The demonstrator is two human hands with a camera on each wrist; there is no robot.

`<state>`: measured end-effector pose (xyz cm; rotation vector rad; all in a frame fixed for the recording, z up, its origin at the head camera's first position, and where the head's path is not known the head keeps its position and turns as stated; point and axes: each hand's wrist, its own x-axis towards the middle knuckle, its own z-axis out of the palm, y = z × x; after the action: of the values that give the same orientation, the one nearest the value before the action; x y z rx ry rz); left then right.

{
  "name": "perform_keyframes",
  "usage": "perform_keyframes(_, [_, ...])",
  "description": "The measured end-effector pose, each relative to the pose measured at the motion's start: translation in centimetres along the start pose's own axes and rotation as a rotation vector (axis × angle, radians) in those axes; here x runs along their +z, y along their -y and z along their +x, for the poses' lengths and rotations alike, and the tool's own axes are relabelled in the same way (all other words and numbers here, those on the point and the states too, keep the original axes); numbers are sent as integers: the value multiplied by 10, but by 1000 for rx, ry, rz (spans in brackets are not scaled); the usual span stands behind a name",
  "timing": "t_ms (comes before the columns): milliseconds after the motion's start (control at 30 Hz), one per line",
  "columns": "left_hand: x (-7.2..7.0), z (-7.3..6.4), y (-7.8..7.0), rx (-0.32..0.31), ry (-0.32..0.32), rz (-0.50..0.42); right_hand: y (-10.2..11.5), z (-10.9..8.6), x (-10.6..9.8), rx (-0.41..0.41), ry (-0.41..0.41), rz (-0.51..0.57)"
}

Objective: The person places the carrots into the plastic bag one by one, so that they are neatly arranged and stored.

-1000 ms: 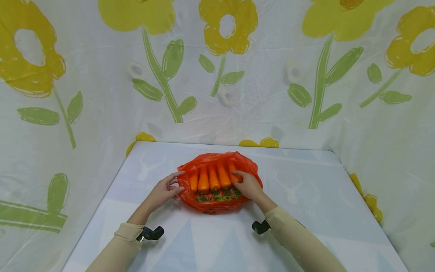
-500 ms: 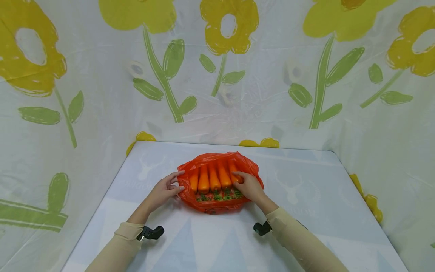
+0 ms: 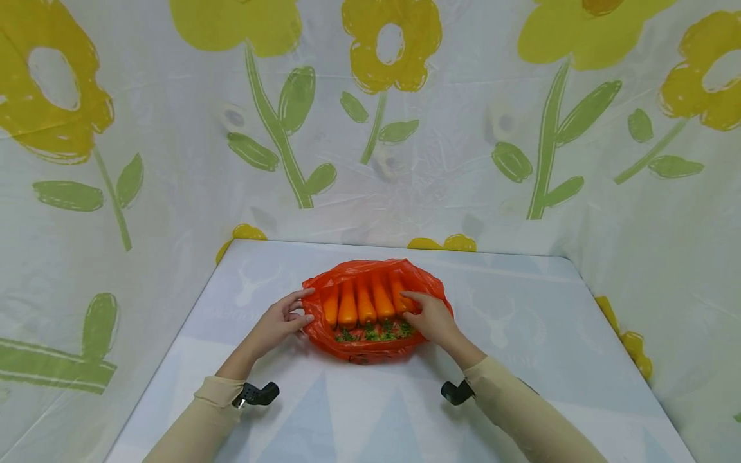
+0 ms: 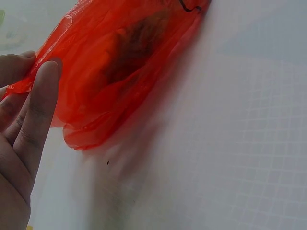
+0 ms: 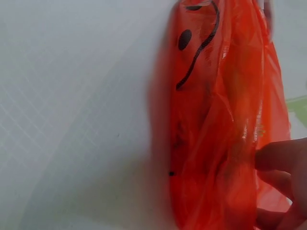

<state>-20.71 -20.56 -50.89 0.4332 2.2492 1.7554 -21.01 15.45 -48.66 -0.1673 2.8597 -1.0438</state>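
Note:
A thin red plastic bag (image 3: 356, 352) lies on the table with its mouth spread wide. Several orange carrots (image 3: 365, 302) sit side by side in it, their green leafy tops (image 3: 379, 332) toward the front. On the left, my left hand (image 3: 279, 326) pinches the bag's rim between thumb and fingers; the left wrist view shows the film (image 4: 91, 72) caught there. My right hand (image 3: 434, 321) reaches over the bag's right rim, thumb and fingers curved at the end of the rightmost carrot (image 3: 401, 296). In the right wrist view the bag's side (image 5: 211, 129) hides most of the contents.
The white table (image 3: 359, 411) has pale blue triangles and deer prints. Behind it and on both sides hangs a flowered curtain (image 3: 451, 154). Each forearm has a black wrist camera, one on the left (image 3: 257, 394) and one on the right (image 3: 457, 392).
My right hand and forearm have shifted slightly to the right. The bag's right edge has stretched out a little the same way. The left hand has hardly moved.

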Motion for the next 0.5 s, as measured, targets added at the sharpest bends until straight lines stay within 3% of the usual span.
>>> perform_keyframes(500, [0,-3,-6,-16,-26,15,5,-15,-14,-20,6,23])
